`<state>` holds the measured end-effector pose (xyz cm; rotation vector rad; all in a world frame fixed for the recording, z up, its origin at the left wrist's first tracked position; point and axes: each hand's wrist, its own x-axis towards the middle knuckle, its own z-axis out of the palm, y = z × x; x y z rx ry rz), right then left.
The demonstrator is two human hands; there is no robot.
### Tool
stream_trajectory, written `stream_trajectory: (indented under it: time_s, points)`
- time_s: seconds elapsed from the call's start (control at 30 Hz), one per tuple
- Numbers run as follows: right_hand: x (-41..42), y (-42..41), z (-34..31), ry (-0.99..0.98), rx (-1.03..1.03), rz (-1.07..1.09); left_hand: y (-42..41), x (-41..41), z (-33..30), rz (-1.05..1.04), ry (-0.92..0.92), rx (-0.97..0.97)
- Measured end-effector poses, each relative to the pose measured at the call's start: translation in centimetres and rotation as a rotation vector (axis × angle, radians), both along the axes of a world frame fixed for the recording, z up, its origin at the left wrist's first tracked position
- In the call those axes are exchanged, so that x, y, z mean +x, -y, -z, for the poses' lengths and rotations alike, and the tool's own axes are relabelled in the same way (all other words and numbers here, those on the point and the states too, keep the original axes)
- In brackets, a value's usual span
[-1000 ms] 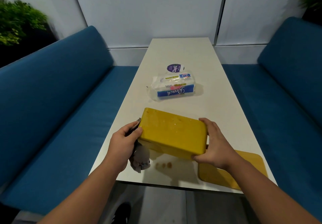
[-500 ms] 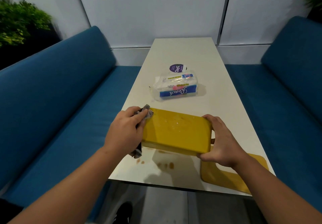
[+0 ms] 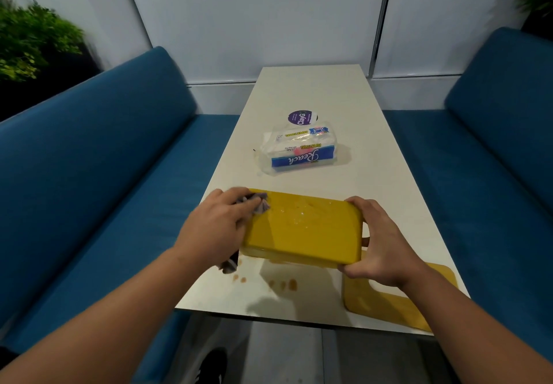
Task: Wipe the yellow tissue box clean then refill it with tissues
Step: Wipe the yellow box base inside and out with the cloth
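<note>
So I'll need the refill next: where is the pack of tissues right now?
In the head view the pack of tissues lies mid-table, just beyond the yellow tissue box and right in front of the round purple sticker.

A yellow tissue box (image 3: 302,228) showing pale specks, a grey cloth (image 3: 258,204), blue-and-white tissue pack (image 3: 299,152), blue benches (image 3: 89,174).

On the desk (image 3: 374,156), the tissue pack (image 3: 299,152) lies beyond the box (image 3: 305,228), which sits between the left hand (image 3: 220,228) and right hand (image 3: 378,243), the lid (image 3: 386,300) under the right.
</note>
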<state>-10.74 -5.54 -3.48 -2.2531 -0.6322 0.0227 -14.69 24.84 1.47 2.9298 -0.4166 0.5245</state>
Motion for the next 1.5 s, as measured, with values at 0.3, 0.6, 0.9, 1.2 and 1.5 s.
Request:
stream_trajectory:
  time_s: [0.3, 0.6, 0.9, 1.2, 1.5]
  points:
    - [-0.2, -1.3, -0.6, 0.027, -0.035, -0.082, 2.9, 2.1, -2.0, 0.271, -0.094, 0.213]
    - [-0.3, -0.9, -1.3, -0.005, -0.052, -0.120, 3.4, 3.1, -3.1, 0.413, -0.158, 0.284]
    - [-0.6, -1.1, -1.6, -0.013, -0.084, -0.142, 3.6, 3.9, -4.2, 0.455, -0.223, 0.372]
    - [-0.6, -1.2, -1.6, -0.004, -0.082, -0.127, 3.0, 4.0, -4.4, 0.442, -0.215, 0.475]
    - [-0.1, -0.5, -0.9, 0.019, -0.019, -0.097, 0.8, 3.3, -3.7, 0.376, -0.163, 0.470]
